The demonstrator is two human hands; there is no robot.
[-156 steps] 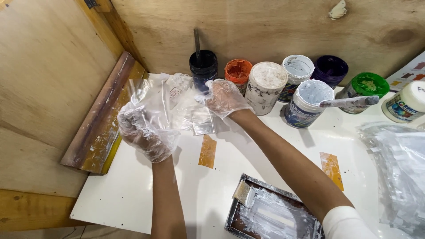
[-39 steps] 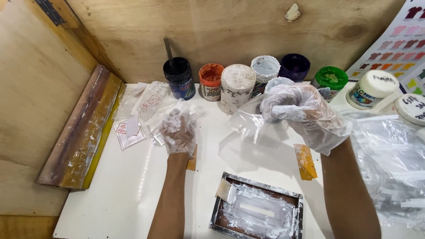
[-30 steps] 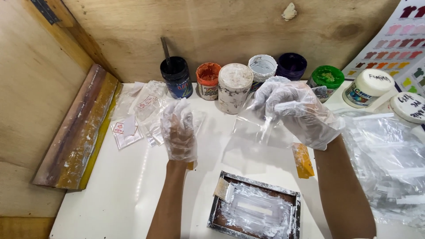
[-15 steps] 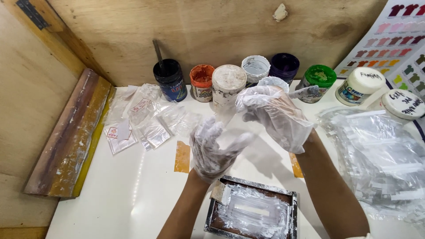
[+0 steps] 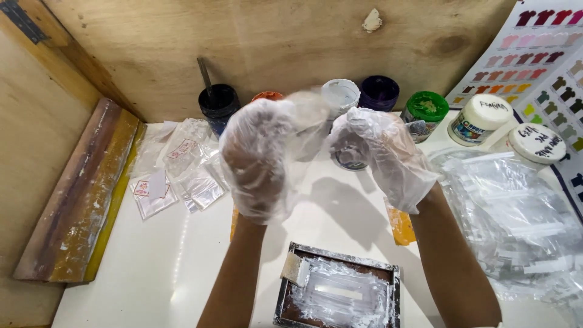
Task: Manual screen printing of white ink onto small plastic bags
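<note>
Over the white tabletop (image 5: 182, 267), near its back edge by the paint jars (image 5: 379, 92), my gloved left hand (image 5: 258, 158) and right hand (image 5: 379, 155) pinch a clear plastic bag (image 5: 306, 124) between them, seemingly opening it, which next calls for parting its mouth.

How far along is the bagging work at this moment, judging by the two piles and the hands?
Looks done: a small group of flat clear pouches with red-printed inserts lies at the left by the wooden squeegee. In hand: the gloved left hand and right hand are raised together around one clear bag. Left: a much larger heap of clear bags at the right, so most appears undone.
</note>
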